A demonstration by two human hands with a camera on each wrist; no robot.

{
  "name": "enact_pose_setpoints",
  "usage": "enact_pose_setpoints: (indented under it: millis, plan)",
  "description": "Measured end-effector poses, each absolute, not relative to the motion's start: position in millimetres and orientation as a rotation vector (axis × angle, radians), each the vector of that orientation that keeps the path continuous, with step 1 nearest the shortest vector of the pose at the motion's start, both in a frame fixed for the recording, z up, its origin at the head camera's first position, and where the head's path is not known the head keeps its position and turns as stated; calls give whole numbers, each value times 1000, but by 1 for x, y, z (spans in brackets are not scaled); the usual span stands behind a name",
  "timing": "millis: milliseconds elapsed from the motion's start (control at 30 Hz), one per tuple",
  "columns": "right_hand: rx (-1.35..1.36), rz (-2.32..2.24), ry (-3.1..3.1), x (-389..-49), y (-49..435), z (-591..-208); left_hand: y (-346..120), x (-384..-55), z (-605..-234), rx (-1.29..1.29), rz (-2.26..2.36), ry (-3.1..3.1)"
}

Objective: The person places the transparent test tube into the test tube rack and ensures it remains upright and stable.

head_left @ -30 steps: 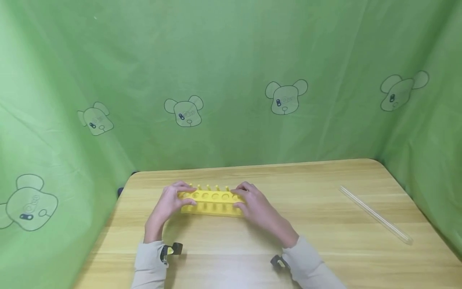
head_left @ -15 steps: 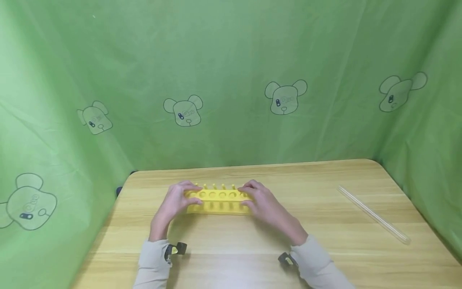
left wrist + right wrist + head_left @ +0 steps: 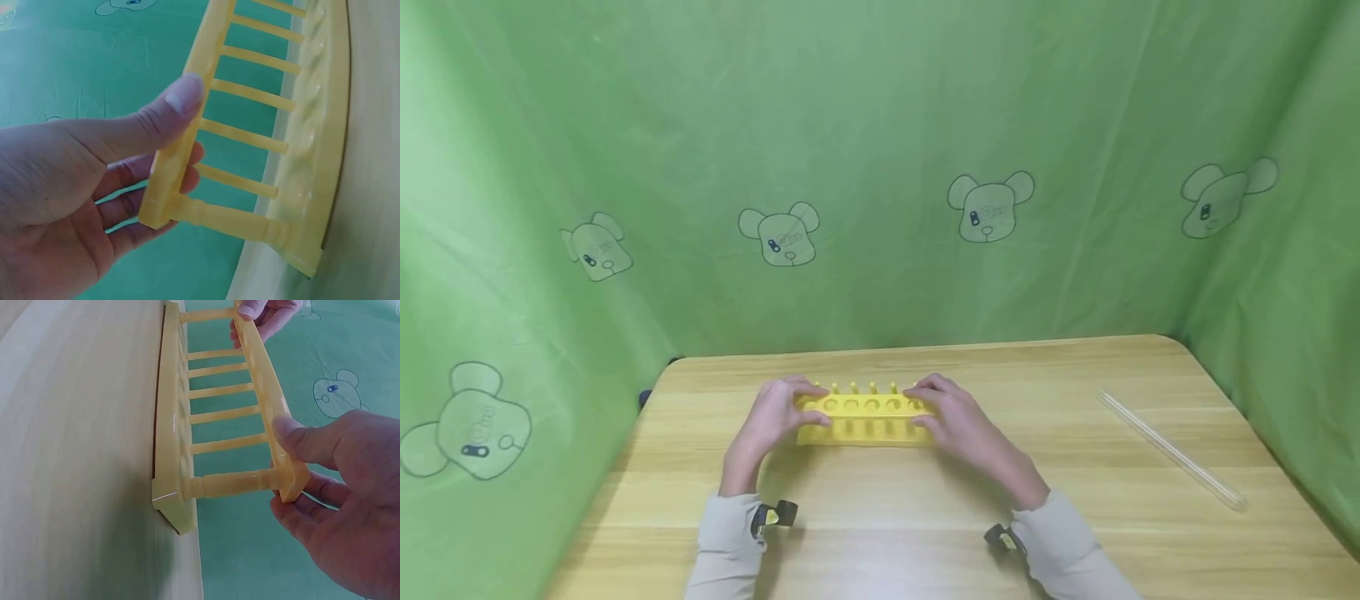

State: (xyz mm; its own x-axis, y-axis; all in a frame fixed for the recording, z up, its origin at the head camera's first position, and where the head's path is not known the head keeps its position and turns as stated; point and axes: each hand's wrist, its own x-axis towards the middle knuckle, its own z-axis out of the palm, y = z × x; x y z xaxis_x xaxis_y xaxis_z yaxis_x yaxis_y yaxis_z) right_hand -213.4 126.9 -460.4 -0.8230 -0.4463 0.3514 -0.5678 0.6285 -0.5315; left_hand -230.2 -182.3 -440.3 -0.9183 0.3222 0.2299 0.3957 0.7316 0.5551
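2 hands, 1 yel. rack, 1 clr. rod, 1 tbl.

No word, number or brand name can be read for certain. The green curtain bears five printed outlines of animal heads, each with a small dark oblong mark; beside that mark, several show pale, looped strokes that may be lettering, too faint to decipher, and the head in the right wrist view is equally illegible.
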Motion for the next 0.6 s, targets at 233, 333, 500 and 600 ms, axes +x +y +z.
enact_pose_setpoints:
  millis: [233, 333, 500, 600]
  plan:
    - [801, 989, -2708, -217, 137, -459, -169, -233, -438, -516, -951, -2861]
    - [813, 1000, -2697, -219, 142, -457, -165, -235, -438, -528, -945, -2852]
    - [810, 1015, -2693, -223, 149, -458, -156, -238, -438, -542, -944, -2844]
    - [804, 1025, -2695, -225, 154, -459, -151, -239, -439, -537, -966, -2837]
